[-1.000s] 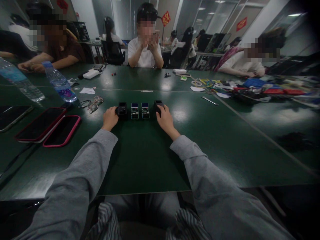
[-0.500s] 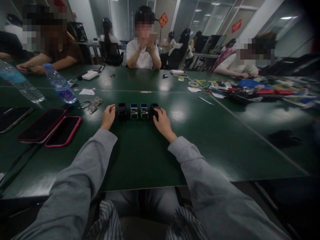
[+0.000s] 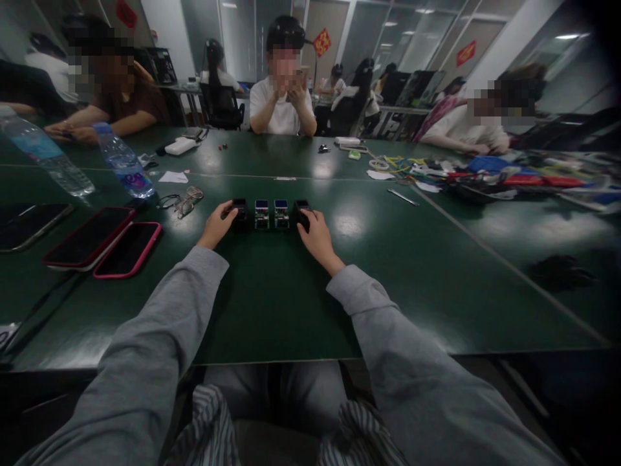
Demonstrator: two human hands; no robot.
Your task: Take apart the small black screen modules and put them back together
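Four small devices would be a row of several on the green table (image 3: 286,291), directly before me. At the row's left end is a black box-shaped case (image 3: 241,217), its left side held between the thumb and fingers of my left hand (image 3: 216,226). My right hand (image 3: 317,234) has its thumb and fingers around another black case (image 3: 301,205) at the right end, which it partly covers. Between the cases stand two bare circuit boards, a left board (image 3: 262,216) and a right board (image 3: 281,216), each with a small dark blue screen at its top. Neither hand touches the boards.
Phones (image 3: 129,251), eyeglasses (image 3: 188,202) and two water bottles (image 3: 127,162) are to my left. Metal tweezers or a similar thin tool (image 3: 403,197) lie right of centre. A heap of cables and tools (image 3: 490,175) spreads farther right. Other people sit around the table.
My left hand has moved right, from beside the left black case onto it, and its fingers have closed there. My right hand stays at the right case. The view has shifted slightly.
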